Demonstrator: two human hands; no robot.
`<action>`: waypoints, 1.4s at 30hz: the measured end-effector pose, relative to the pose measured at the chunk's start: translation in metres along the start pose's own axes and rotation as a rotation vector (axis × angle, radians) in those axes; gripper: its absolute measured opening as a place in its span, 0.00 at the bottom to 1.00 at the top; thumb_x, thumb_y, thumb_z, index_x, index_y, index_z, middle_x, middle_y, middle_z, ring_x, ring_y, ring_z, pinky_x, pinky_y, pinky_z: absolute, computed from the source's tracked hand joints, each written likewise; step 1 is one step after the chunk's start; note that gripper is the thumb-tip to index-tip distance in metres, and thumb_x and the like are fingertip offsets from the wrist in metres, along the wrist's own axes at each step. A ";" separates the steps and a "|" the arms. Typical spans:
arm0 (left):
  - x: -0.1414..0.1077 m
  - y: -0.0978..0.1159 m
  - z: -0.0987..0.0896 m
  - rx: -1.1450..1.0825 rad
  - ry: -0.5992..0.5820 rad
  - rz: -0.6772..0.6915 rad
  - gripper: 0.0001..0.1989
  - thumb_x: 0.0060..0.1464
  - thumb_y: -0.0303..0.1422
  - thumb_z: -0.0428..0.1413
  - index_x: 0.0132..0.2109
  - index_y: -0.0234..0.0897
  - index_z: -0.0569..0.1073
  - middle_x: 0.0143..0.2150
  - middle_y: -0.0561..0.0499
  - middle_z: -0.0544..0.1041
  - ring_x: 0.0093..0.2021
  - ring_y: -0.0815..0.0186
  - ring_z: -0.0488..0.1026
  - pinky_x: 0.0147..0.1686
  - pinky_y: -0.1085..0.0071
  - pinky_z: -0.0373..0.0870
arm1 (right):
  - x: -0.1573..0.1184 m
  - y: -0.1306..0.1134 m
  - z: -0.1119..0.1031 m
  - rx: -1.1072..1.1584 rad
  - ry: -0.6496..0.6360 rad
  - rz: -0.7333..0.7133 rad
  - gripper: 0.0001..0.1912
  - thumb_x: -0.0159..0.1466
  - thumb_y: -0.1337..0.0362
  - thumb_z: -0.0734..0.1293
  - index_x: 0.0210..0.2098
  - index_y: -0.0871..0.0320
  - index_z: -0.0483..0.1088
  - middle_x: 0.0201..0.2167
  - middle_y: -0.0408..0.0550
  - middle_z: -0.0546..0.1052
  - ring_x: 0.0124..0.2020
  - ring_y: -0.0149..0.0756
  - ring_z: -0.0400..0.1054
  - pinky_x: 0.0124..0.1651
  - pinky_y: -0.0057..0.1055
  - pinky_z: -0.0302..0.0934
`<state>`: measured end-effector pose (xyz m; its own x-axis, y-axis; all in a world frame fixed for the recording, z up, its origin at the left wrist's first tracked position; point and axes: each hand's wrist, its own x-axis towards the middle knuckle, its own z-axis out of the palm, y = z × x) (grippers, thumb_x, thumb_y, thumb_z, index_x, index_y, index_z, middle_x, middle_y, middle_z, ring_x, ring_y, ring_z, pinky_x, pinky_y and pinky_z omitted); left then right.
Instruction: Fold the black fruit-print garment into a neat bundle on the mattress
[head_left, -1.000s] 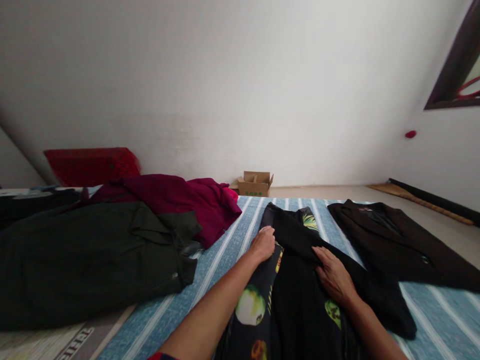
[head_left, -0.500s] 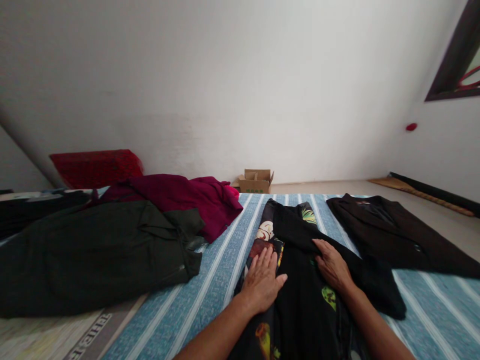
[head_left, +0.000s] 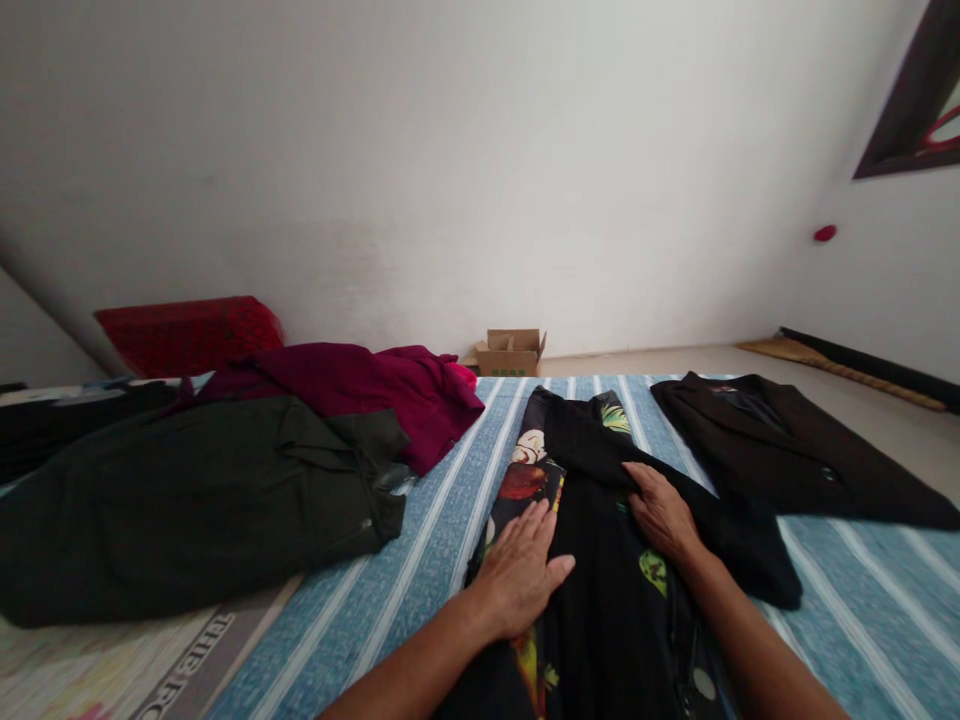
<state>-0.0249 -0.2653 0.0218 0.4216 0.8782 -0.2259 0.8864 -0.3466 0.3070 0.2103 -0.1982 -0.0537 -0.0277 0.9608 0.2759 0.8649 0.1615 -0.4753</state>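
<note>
Hands point(head_left: 517, 572) flat on black garment point(head_left: 592, 540)

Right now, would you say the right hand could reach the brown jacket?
Probably yes: only a flat black sleeve and some striped sheet seem to lie between the right hand and the brown jacket.

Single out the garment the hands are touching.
The black printed garment, between the dark green and brown garments. The left hand lies on its print, the right hand touches its sleeve; neither hand touches the other garments.
</note>
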 end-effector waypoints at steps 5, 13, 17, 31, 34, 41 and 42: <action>-0.027 0.000 -0.010 0.003 -0.012 0.007 0.31 0.61 0.44 0.38 0.66 0.31 0.51 0.69 0.45 0.42 0.68 0.61 0.38 0.64 0.60 0.40 | 0.000 0.004 0.004 0.031 0.029 -0.010 0.27 0.57 0.70 0.55 0.56 0.65 0.64 0.56 0.53 0.67 0.58 0.40 0.58 0.61 0.35 0.51; -0.047 -0.001 0.008 0.020 -0.119 -0.022 0.33 0.58 0.43 0.43 0.66 0.32 0.49 0.69 0.45 0.40 0.68 0.59 0.36 0.64 0.58 0.39 | 0.002 -0.002 0.002 0.029 0.009 0.014 0.27 0.58 0.70 0.56 0.56 0.65 0.64 0.56 0.53 0.66 0.58 0.41 0.57 0.62 0.35 0.49; -0.048 -0.003 0.001 0.022 -0.061 0.023 0.31 0.58 0.45 0.43 0.65 0.35 0.54 0.68 0.45 0.47 0.67 0.58 0.43 0.63 0.58 0.45 | 0.003 -0.006 0.000 0.012 0.008 0.029 0.27 0.57 0.70 0.56 0.56 0.64 0.65 0.57 0.53 0.66 0.59 0.41 0.57 0.61 0.35 0.50; 0.191 -0.069 -0.021 -0.014 0.536 0.120 0.22 0.55 0.24 0.41 0.55 0.31 0.67 0.60 0.42 0.66 0.60 0.62 0.61 0.61 0.63 0.55 | 0.005 -0.004 0.003 0.035 0.017 0.053 0.27 0.56 0.70 0.58 0.56 0.62 0.66 0.57 0.52 0.66 0.59 0.40 0.57 0.62 0.35 0.49; 0.220 -0.061 -0.016 -0.013 0.498 0.179 0.24 0.54 0.22 0.40 0.56 0.33 0.67 0.59 0.45 0.67 0.60 0.66 0.62 0.61 0.65 0.55 | 0.006 -0.002 0.005 0.026 0.022 0.057 0.27 0.56 0.70 0.58 0.55 0.62 0.66 0.57 0.52 0.66 0.59 0.41 0.57 0.62 0.36 0.49; 0.228 -0.047 -0.002 0.033 0.361 0.203 0.23 0.57 0.27 0.41 0.58 0.27 0.63 0.63 0.41 0.62 0.63 0.64 0.56 0.62 0.69 0.51 | 0.007 -0.008 -0.004 0.075 0.034 0.051 0.24 0.59 0.59 0.62 0.52 0.64 0.68 0.55 0.56 0.68 0.57 0.43 0.60 0.59 0.36 0.53; 0.227 -0.047 -0.001 0.038 0.349 0.196 0.23 0.58 0.28 0.40 0.59 0.27 0.62 0.63 0.41 0.60 0.64 0.64 0.54 0.62 0.70 0.49 | 0.007 -0.010 -0.010 0.089 0.035 0.047 0.25 0.60 0.56 0.62 0.52 0.64 0.69 0.54 0.56 0.69 0.55 0.43 0.62 0.57 0.35 0.55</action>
<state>0.0292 -0.0495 -0.0431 0.4990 0.8511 0.1633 0.8046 -0.5250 0.2774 0.2064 -0.1951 -0.0382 0.0305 0.9597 0.2795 0.8167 0.1372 -0.5605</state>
